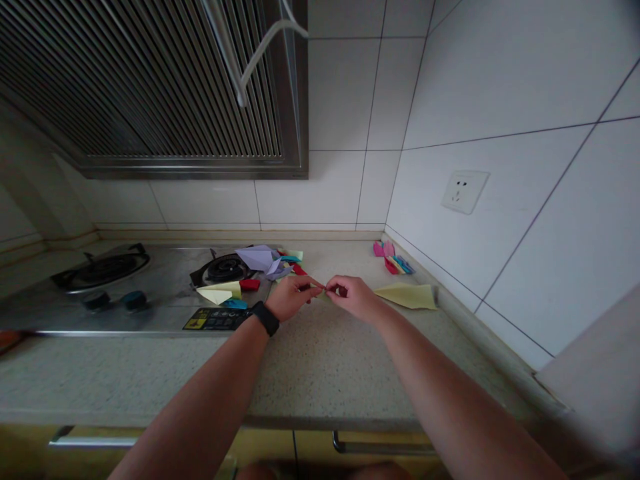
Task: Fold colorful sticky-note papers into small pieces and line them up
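Note:
My left hand (pixel 294 297), with a black watch at its wrist, and my right hand (pixel 351 297) meet over the countertop with fingertips pinched close together. Between them shows a small piece of yellow paper (pixel 321 294), mostly hidden by the fingers. To the right of my right hand lies a longer strip of yellow paper (pixel 407 295). Beside my left hand, folded papers rest on and around the stove: a lilac one (pixel 261 258), a pale yellow one (pixel 219 293), a red one (pixel 250 285) and a blue one (pixel 235 303).
Small folded papers in pink (pixel 384 249), red and blue sit in the back right corner by the tiled wall (pixel 500 220), which carries a socket (pixel 465 191). On the left is a gas stove (pixel 165 280) under a range hood (pixel 200 168). The countertop (pixel 325 373) ends above drawers.

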Tool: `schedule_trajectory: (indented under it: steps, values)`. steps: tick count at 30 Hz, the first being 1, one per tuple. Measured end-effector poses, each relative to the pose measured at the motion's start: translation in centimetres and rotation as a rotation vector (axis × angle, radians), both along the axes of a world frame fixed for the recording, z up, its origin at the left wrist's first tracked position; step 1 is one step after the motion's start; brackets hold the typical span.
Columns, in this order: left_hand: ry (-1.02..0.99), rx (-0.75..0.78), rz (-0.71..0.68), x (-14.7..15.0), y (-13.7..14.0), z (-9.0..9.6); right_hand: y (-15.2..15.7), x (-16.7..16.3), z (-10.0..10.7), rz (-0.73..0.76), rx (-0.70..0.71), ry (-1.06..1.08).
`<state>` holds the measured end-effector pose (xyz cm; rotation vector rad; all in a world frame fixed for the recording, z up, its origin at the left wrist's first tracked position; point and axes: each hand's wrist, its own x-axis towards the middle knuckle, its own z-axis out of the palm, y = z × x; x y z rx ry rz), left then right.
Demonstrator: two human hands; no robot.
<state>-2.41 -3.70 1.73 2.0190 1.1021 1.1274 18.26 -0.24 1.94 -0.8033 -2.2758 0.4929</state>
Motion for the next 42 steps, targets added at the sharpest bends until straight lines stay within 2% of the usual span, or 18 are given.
schedule_trajectory:
  steps: [5,9,15,18,28,37,42]
  values:
    - [-0.003,-0.02,-0.006,0.1,-0.3,0.2,0.0,0.1,0.0,0.004,0.029,-0.003]
    - [-0.023,-0.054,0.039,0.0,0.1,-0.1,0.2,0.4,-0.2,-0.01,-0.007,-0.013]
    - [-0.233,-0.109,0.138,-1.0,1.6,-0.9,1.0,1.3,-0.3,-0.074,-0.025,0.068]
    - [-0.311,-0.137,0.124,-1.2,1.9,-1.1,1.0,1.3,-0.2,-0.069,-0.015,0.096]
    - [-0.311,-0.158,0.092,-1.3,2.3,-1.6,0.2,1.2,0.3,-0.043,-0.053,0.102]
    - [-0.407,-0.209,0.14,-1.1,2.4,-1.4,0.3,0.9,0.2,-0.062,-0.151,0.164]
    - [-0.467,-0.228,0.152,-1.4,2.4,-1.2,0.8,1.0,0.1,0.022,-0.385,0.298]
